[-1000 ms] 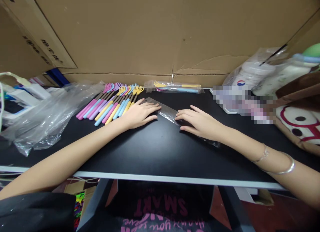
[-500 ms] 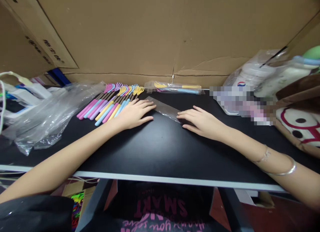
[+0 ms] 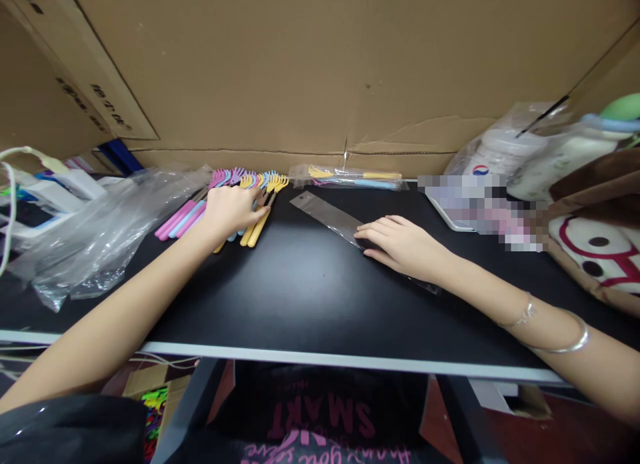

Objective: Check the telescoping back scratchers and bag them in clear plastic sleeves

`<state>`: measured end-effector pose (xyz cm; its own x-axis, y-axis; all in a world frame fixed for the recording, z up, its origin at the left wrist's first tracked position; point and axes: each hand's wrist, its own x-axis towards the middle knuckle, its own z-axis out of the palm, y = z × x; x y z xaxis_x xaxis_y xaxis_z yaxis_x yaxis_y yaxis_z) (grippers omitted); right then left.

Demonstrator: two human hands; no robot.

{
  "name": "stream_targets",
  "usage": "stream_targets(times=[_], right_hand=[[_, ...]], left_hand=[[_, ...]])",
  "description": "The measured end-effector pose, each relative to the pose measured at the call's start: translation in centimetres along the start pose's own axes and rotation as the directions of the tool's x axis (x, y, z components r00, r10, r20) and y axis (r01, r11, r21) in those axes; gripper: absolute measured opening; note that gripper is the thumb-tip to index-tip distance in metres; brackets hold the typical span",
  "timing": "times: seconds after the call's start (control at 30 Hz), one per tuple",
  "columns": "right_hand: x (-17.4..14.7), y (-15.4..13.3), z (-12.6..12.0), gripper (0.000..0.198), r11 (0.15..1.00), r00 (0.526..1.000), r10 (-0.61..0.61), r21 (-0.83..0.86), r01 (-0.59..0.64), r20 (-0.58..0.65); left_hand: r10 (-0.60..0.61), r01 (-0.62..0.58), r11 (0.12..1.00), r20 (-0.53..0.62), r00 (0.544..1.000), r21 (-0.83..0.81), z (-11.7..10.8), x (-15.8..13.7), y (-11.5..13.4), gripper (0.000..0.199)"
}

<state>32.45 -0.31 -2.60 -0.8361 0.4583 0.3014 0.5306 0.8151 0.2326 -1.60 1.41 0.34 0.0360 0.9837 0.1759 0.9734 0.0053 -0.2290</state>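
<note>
My left hand [image 3: 233,209] is over a row of small back scratchers [image 3: 187,217] with pink, blue, purple and yellow handles. Its fingers curl down around some of the handles, and its thumb lies beside the yellow ones at the row's right end. The hand hides which ones are gripped. Under my right hand [image 3: 400,245] is a long clear plastic sleeve [image 3: 327,214] with a hang hole at its far left end. The right fingers lie stretched out on the sleeve against the black tabletop.
A sealed pack of back scratchers [image 3: 355,177] lies along the cardboard wall [image 3: 320,71]. Crumpled clear plastic [image 3: 100,231] covers the left side. At the right are a bagged drink cup [image 3: 505,151], a blurred-out flat object [image 3: 460,211] and a brown plush bag [image 3: 600,244].
My left hand has moved left from the sleeve's far end onto the back scratchers and curled its fingers. Yellow handles at the right end have shifted. The right hand stays on the sleeve.
</note>
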Motion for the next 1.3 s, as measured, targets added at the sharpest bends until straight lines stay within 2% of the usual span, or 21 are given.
stream_targets(times=[0.23,0.53,0.77,1.03,1.17,1.3], right_hand=[[0.0,0.0,0.1,0.032,1.000,1.000,0.005,0.007,-0.006,0.008],[0.1,0.2,0.2,0.032,0.996,0.999,0.034,0.083,-0.035,0.022],[0.1,0.1,0.2,0.033,0.996,0.999,0.034,0.078,-0.035,0.023],[0.0,0.3,0.4,0.034,0.996,0.999,0.034,0.076,-0.036,0.029],[0.0,0.2,0.4,0.034,0.994,0.998,0.043,0.100,-0.046,0.037],[0.0,0.2,0.1,0.036,0.986,0.997,0.057,0.157,-0.064,0.050]], left_hand=[[0.045,-0.045,0.999,0.011,0.999,-0.017,0.5,-0.2,1.1,0.052],[-0.010,0.015,0.995,0.045,0.999,-0.102,1.0,0.4,0.8,0.050],[0.007,0.001,0.996,0.082,0.997,-0.093,0.8,0.5,0.9,0.052],[-0.042,0.066,0.983,0.143,0.989,-0.169,0.7,0.9,0.5,0.053],[-0.065,0.090,0.973,0.122,0.990,-0.211,0.2,0.8,0.4,0.054],[-0.061,0.068,0.952,0.032,0.998,-0.297,-0.3,0.4,0.7,0.053]])
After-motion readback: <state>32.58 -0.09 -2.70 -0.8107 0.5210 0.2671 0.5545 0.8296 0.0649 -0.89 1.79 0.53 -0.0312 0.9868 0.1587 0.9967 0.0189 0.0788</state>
